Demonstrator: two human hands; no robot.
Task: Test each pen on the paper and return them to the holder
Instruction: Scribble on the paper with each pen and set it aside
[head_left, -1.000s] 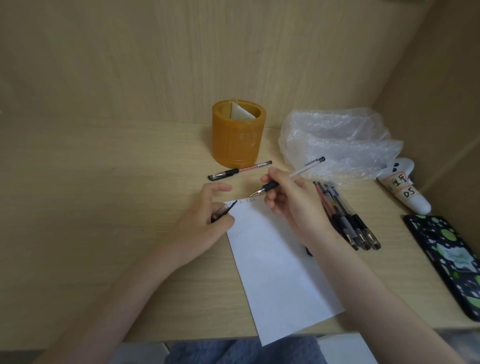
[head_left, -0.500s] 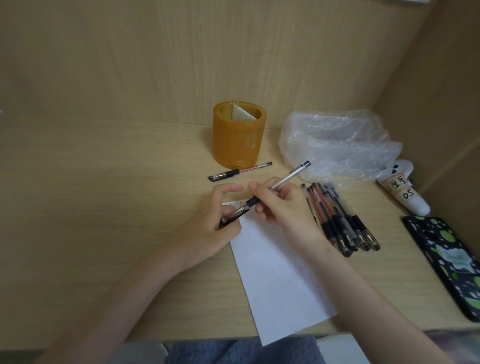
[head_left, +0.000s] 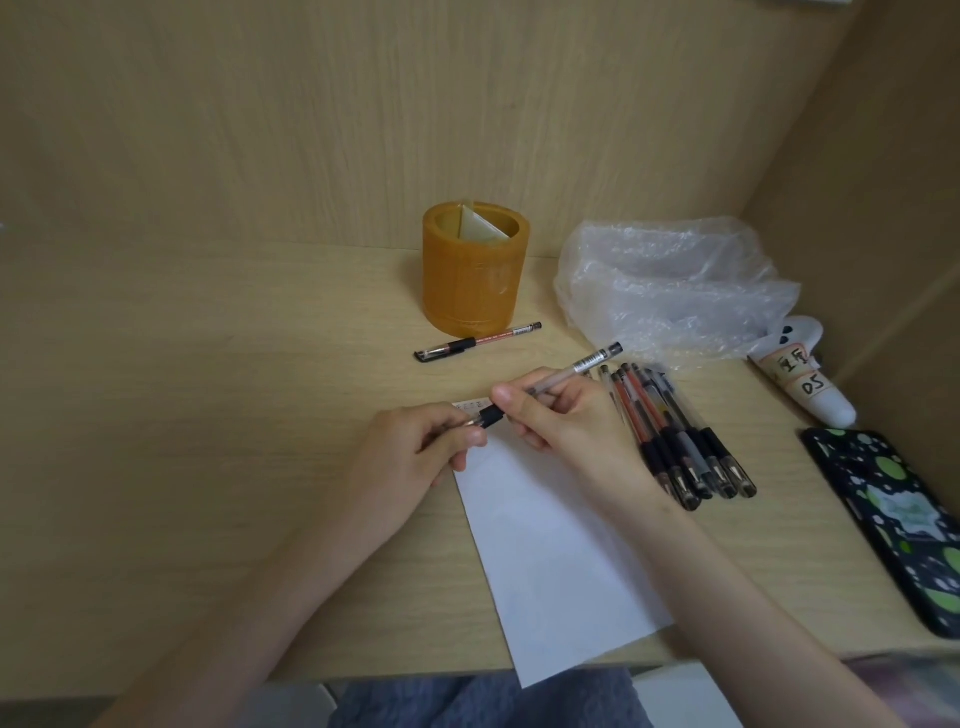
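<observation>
Head view: right hand (head_left: 566, 415) is pinching the clear-barrelled black-grip pen (head_left: 558, 382).
Left hand (head_left: 415, 457): is closing on its cap end.
Handling: light, stiff, slick barrel; rubber grip is looking best.

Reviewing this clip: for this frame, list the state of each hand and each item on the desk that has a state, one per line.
Left hand: closed on the pen's tip end; cap not visible.
Right hand: gripping the pen barrel.
Held pen: off the paper, tilted, between both hands.
Pen holder: upright, no pens visible in it.
Lone pen: capped, lying by the holder.
Pen bundle: capped, lying together.
Paper: flat, marks at its top edge.
</observation>
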